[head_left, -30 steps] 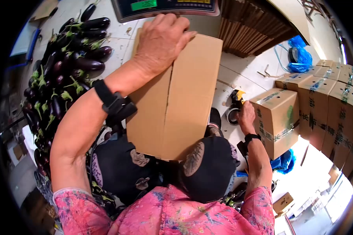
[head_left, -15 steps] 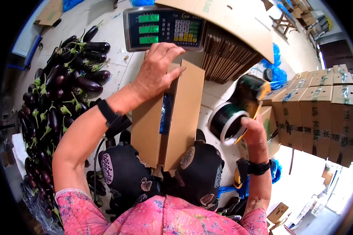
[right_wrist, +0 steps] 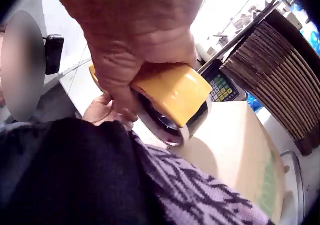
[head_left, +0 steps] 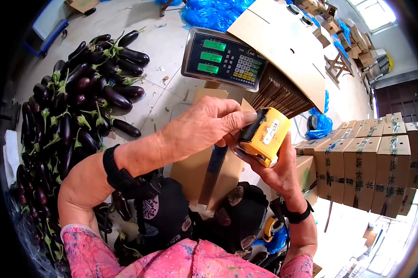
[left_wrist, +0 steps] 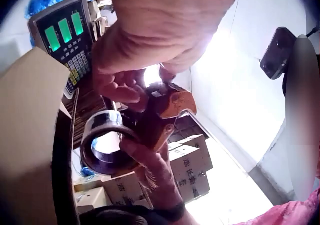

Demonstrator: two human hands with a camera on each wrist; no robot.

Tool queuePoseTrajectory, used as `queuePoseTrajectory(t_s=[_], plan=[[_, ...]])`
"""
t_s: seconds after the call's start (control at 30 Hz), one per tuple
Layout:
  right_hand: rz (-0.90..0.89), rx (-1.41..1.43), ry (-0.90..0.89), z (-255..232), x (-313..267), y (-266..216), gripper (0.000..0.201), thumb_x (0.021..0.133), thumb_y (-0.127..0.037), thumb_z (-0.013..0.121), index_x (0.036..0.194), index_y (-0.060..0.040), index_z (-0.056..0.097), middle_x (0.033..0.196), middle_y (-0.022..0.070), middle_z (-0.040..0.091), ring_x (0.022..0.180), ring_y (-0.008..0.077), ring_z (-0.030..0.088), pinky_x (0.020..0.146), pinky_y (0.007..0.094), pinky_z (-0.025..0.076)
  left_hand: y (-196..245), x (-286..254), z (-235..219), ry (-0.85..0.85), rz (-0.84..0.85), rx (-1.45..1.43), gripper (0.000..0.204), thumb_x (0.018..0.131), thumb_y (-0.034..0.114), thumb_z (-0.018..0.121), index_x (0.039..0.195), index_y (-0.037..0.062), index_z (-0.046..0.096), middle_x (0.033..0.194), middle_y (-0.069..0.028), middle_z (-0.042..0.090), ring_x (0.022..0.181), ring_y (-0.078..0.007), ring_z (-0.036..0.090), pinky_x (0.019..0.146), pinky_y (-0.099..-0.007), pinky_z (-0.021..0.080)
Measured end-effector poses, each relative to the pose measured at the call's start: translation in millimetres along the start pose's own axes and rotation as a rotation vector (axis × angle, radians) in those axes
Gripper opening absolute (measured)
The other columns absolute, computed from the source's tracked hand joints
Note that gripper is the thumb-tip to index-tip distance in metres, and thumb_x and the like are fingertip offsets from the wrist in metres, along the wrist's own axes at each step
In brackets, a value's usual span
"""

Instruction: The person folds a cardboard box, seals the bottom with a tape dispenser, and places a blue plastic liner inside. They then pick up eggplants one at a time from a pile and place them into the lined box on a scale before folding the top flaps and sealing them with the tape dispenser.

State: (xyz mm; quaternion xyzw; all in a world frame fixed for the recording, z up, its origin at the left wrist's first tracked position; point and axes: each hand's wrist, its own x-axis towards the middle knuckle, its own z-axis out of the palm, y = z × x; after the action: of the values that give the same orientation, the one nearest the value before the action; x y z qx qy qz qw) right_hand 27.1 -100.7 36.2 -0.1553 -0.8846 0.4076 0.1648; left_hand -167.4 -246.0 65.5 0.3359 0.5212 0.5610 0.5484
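My right hand [head_left: 282, 169] grips a yellow tape dispenser [head_left: 268, 137] above the box, slightly right of centre in the head view. Its tape roll [left_wrist: 120, 167] shows as a dark ring in the left wrist view. Over the dispenser's black front end lies the thumb of my left hand [head_left: 199, 123], its other fingers curled in beneath. Below both hands a cardboard box [head_left: 190, 173] stands at my knees, its top flaps slightly parted with dark blue plastic in the gap. The left forearm covers part of the box.
Eggplants [head_left: 79, 106] lie heaped along the left. A scale [head_left: 225, 58] with lit green displays stands ahead, beside a stack of flattened cardboard [head_left: 285, 90]. Taped boxes [head_left: 357, 162] are stacked at right. A second yellow tape dispenser [head_left: 271, 229] lies low by the right knee.
My right hand has picked up the tape dispenser from the floor at right and brought it in over the box. My left hand has left the flaps and come to the dispenser. The flaps have parted.
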Motion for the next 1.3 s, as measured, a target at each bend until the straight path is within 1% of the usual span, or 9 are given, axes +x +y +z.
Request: queuePoseTrajectory(t_s=[0.2, 0.3, 0.33, 0.53, 0.67, 0.9, 1.03, 1.17, 1.3], plan=[[-0.057, -0.242, -0.121, 2, 5, -12, 0.071, 0.073, -0.020, 0.086, 0.129, -0.0024, 0.046, 0.106, 0.0192, 0.066, 0.094, 0.0349, 0.069, 0.081, 0.0395, 0.056, -21, -11, -20, 0.170, 0.101, 0.197, 0.019, 0.102, 0.020, 0.058, 0.094, 0.0039, 0.064, 0.071, 0.0057, 0.053, 0.063, -0.0028, 0.049, 0.058, -0.0180, 0.041], [-0.066, -0.342, -0.224, 5, 10, -23, 0.070, 0.074, -0.026, 0.087, 0.127, -0.0029, 0.048, 0.102, 0.0193, 0.064, 0.090, 0.0381, 0.067, 0.077, 0.0422, 0.056, -42, -27, -47, 0.247, 0.072, 0.256, 0.026, 0.099, 0.020, 0.057, 0.084, 0.0006, 0.065, 0.068, 0.0014, 0.055, 0.062, -0.0061, 0.048, 0.055, -0.0253, 0.039], [-0.058, -0.391, -0.270, 6, 11, -25, 0.072, 0.073, -0.027, 0.088, 0.128, -0.0027, 0.048, 0.104, 0.0191, 0.064, 0.091, 0.0370, 0.067, 0.079, 0.0420, 0.056, -50, -34, -57, 0.293, 0.039, 0.212, 0.018, 0.099, 0.014, 0.057, 0.088, 0.0020, 0.065, 0.065, 0.0060, 0.050, 0.057, -0.0021, 0.042, 0.054, -0.0190, 0.037], [0.058, -0.568, -0.421, 5, 13, -23, 0.071, 0.069, -0.028, 0.089, 0.124, -0.0023, 0.051, 0.100, 0.0193, 0.064, 0.087, 0.0394, 0.066, 0.076, 0.0436, 0.055, -149, -90, -159, 0.517, 0.007, -0.201, 0.013, 0.098, 0.018, 0.063, 0.093, 0.0061, 0.065, 0.074, 0.0077, 0.052, 0.059, -0.0012, 0.039, 0.053, -0.0192, 0.032], [0.005, -0.616, -0.445, 13, 11, -25, 0.070, 0.069, -0.027, 0.089, 0.123, -0.0025, 0.052, 0.095, 0.0181, 0.065, 0.086, 0.0382, 0.067, 0.075, 0.0429, 0.055, -163, -86, -142, 0.614, 0.020, -0.273, 0.015, 0.098, 0.019, 0.064, 0.086, 0.0094, 0.063, 0.073, 0.0087, 0.050, 0.060, -0.0008, 0.039, 0.056, -0.0186, 0.033], [0.034, -0.624, -0.436, 13, 17, -23, 0.065, 0.073, -0.027, 0.086, 0.123, -0.0042, 0.052, 0.093, 0.0157, 0.061, 0.084, 0.0364, 0.064, 0.070, 0.0451, 0.051, -198, -60, -129, 0.806, 0.130, 0.373, 0.027, 0.099, 0.022, 0.061, 0.082, 0.0017, 0.059, 0.069, 0.0067, 0.045, 0.066, -0.0038, 0.039, 0.059, -0.0236, 0.036], [0.057, -0.621, -0.463, 12, 19, -19, 0.066, 0.072, -0.025, 0.086, 0.124, -0.0041, 0.051, 0.094, 0.0165, 0.061, 0.086, 0.0373, 0.064, 0.072, 0.0458, 0.051, -211, -61, -113, 0.866, 0.067, 0.433, 0.029, 0.100, 0.022, 0.058, 0.082, -0.0008, 0.056, 0.069, 0.0020, 0.046, 0.067, -0.0067, 0.040, 0.059, -0.0262, 0.037], [0.072, -0.596, -0.489, 12, 23, -14, 0.065, 0.072, -0.024, 0.085, 0.123, -0.0043, 0.051, 0.096, 0.0165, 0.061, 0.087, 0.0377, 0.063, 0.072, 0.0462, 0.050, -225, -53, -109, 0.918, 0.102, 0.499, 0.025, 0.098, 0.020, 0.059, 0.085, -0.0006, 0.057, 0.064, -0.0106, 0.050, 0.060, -0.0144, 0.045, 0.058, -0.0321, 0.041], [0.081, -0.584, -0.493, 12, 19, -7, 0.066, 0.070, -0.024, 0.085, 0.123, -0.0049, 0.051, 0.097, 0.0161, 0.060, 0.087, 0.0380, 0.063, 0.072, 0.0462, 0.049, -258, -32, -97, 0.830, 0.103, 0.660, 0.016, 0.097, 0.016, 0.059, 0.090, 0.0019, 0.056, 0.068, -0.0201, 0.056, 0.061, -0.0381, 0.056, 0.058, -0.0418, 0.046]])
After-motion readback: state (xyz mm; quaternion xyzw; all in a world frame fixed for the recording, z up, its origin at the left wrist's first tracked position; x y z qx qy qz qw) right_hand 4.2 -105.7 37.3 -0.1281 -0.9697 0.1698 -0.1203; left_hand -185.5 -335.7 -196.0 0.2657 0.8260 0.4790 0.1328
